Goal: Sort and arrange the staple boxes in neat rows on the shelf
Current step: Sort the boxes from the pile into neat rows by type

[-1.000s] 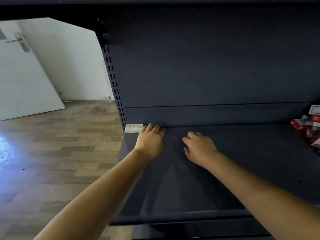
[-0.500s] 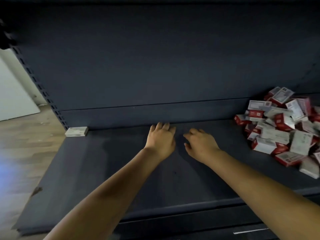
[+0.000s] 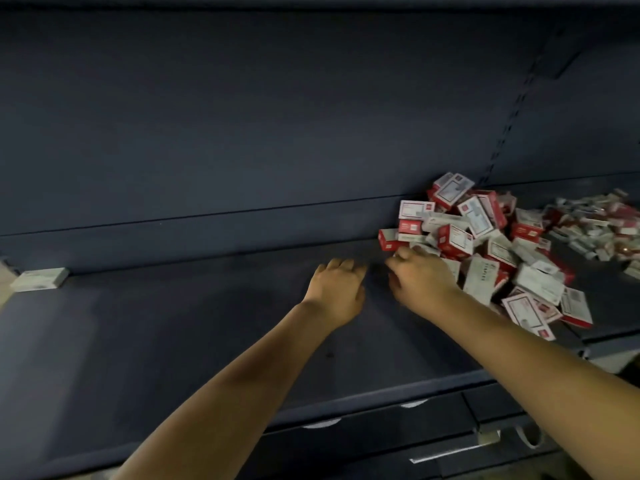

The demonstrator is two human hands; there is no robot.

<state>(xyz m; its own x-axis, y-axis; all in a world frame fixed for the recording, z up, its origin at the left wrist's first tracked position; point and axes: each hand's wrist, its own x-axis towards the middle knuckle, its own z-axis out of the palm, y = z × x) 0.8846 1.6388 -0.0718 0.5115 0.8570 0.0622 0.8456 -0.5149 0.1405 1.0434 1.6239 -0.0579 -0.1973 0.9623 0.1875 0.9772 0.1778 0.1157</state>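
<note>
Dark blue metal shelf, backed by a matching panel with a slotted upright toward the right. Item: one white staple box, lying flat in the back left corner of the shelf, well apart from all else. Item: heap of red-and-white staple boxes, jumbled at all angles against the back panel at the right end of the shelf, spilling toward the front edge. Item: second scatter of small boxes further right, blurred. Left hand, palm down over bare shelf near its middle, fingers relaxed and extended, holding nothing. Right hand, just beside the left, at the heap's left margin; fingertips are blurred against the nearest boxes, so whether they grasp one cannot be told.
</note>
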